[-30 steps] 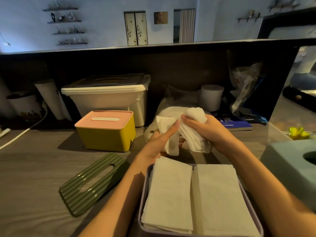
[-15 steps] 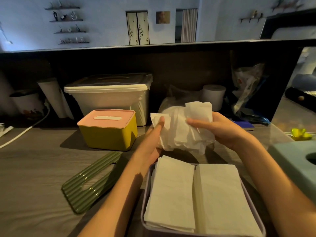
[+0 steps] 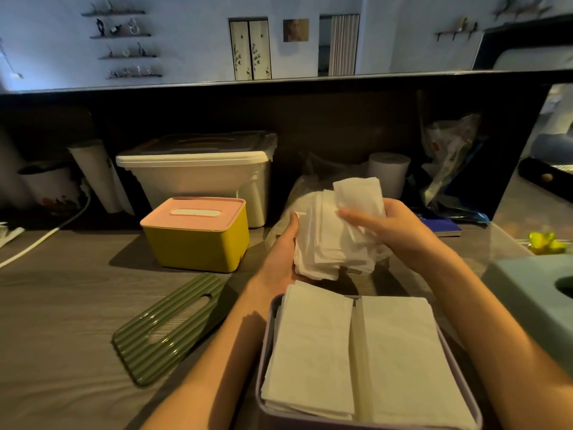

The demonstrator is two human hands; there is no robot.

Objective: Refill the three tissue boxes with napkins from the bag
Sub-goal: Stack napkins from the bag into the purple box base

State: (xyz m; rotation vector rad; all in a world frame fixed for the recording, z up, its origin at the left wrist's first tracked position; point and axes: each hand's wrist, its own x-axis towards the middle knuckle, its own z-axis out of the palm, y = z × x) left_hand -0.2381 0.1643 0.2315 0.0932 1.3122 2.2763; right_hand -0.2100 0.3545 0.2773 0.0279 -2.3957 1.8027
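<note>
- Lying at the far left of the grey table [image 3: 62,305]: a white cable [image 3: 46,235], running back toward a white pot [image 3: 51,187] by the dark back panel.
- Standing behind, against the panel: a large white storage bin [image 3: 198,175] with its lid on.
- Sitting just in front of that bin: a yellow tissue box [image 3: 198,240] wearing a pink lid, closed.
- Lying flat on the table nearer the camera: a green ribbed lid [image 3: 169,325], slot facing up, apart from any box.
- Reaching forward over the open box: the left hand [image 3: 283,252], fingers fairly straight, pressing against the left side of a loose bundle of napkins [image 3: 335,234].
- Being held up in the air between both hands, in front of the clear bag [image 3: 297,193]: that crumpled bundle.
- Gripping the bundle from the right: the right hand [image 3: 390,225], fingers curled round the paper, thumb pointing left across it.
- Sitting nearest the camera: a purple tissue box [image 3: 266,352], lid off, holding two flat stacks of napkins side by side.
- Standing behind the bundle: a white paper roll [image 3: 389,172].
- Showing at the right edge: a teal tissue box [image 3: 527,293], lid on.
</note>
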